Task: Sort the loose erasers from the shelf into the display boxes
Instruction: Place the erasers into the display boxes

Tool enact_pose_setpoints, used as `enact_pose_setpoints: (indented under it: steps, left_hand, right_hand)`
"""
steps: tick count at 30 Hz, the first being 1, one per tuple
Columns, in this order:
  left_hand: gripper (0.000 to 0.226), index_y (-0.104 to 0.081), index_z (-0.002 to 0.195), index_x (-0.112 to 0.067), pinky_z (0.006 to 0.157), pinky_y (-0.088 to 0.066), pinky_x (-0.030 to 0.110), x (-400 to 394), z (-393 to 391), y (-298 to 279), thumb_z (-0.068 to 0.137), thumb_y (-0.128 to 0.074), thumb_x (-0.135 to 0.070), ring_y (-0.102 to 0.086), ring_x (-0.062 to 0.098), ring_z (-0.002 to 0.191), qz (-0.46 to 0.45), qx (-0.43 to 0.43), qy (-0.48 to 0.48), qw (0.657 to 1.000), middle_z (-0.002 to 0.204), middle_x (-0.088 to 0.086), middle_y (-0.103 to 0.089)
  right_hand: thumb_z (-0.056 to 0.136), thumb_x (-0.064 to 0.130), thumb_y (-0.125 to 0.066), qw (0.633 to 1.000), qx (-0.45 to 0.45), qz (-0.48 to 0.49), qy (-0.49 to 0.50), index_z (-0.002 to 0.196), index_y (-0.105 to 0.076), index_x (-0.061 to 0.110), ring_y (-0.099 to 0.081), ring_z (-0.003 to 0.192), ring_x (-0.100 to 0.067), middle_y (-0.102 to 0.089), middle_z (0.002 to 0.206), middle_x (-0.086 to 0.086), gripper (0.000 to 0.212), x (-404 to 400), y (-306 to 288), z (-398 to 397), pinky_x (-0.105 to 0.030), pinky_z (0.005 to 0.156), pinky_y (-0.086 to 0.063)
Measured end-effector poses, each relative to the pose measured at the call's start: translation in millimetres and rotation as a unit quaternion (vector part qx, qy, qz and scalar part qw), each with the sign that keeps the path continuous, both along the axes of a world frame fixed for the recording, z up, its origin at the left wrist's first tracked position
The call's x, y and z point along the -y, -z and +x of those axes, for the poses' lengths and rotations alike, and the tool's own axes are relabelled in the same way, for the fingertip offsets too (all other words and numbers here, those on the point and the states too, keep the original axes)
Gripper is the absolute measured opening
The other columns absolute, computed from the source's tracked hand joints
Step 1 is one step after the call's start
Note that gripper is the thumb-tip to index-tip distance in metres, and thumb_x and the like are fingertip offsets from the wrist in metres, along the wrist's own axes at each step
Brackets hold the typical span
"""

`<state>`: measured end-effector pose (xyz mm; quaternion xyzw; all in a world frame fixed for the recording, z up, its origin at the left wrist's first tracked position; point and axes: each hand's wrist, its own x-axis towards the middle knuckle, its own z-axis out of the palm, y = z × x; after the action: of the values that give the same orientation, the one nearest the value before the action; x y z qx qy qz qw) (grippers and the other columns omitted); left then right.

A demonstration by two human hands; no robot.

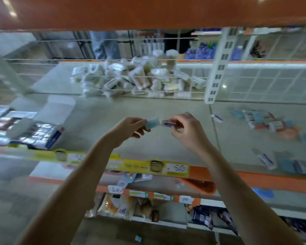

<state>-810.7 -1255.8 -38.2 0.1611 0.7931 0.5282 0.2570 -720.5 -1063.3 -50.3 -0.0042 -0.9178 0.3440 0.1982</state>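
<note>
Two hands meet above the middle of the pale grey shelf: the left hand pinches a small light-blue eraser, and the right hand pinches a white-sleeved eraser end to end against it. More loose coloured erasers lie toward the shelf's right edge, and an open cardboard display box sits at its left front corner.

Display box blurred (left edge cuts it).
</note>
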Motion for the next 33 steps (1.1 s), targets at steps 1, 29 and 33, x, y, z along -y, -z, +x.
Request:
enact_pose_setpoints:
  steps: [1, 29, 33]
  left_hand:
    - [0.024, -0.066, 0.088, -0.018, 0.061, -0.044, 0.019, 19.7, 1.1, -2.2, 0.099, -0.044, -0.021, -0.053, 0.006, 0.064, 0.002, -0.007, -0.013, 1.000, 0.074, -0.009, -0.069]
    - [0.026, -0.062, 0.090, -0.026, 0.057, -0.041, 0.018, 434.2, -113.5, -23.1, 0.097, -0.044, -0.009, -0.053, 0.000, 0.057, -0.008, -0.099, -0.120, 0.988, 0.057, -0.017, -0.064]
    - [0.023, -0.063, 0.096, -0.023, 0.057, -0.042, 0.014, 442.4, -147.3, -27.3, 0.097, -0.044, -0.009, -0.054, -0.003, 0.057, -0.009, -0.111, -0.106, 0.988, 0.059, -0.016, -0.064]
  right_hand:
    - [0.080, 0.002, -0.063, 1.000, -0.005, -0.005, -0.014, 0.105, -0.067, 0.007, -0.059, 0.084, -0.017, -0.054, 0.093, -0.001, 0.026, 17.4, -2.3, -2.7, -0.022, 0.082, -0.047]
    - [0.084, 0.013, -0.067, 0.988, 0.103, 0.050, -0.107, 0.109, -0.069, 0.015, -0.056, 0.090, -0.012, -0.059, 0.095, 0.001, 0.025, 398.7, -22.2, -158.3, -0.012, 0.077, -0.035]
    - [0.086, 0.019, -0.065, 0.973, 0.186, 0.063, -0.124, 0.108, -0.068, 0.019, -0.055, 0.089, -0.011, -0.056, 0.092, 0.005, 0.022, 412.2, -20.9, -181.8, -0.019, 0.076, -0.038]
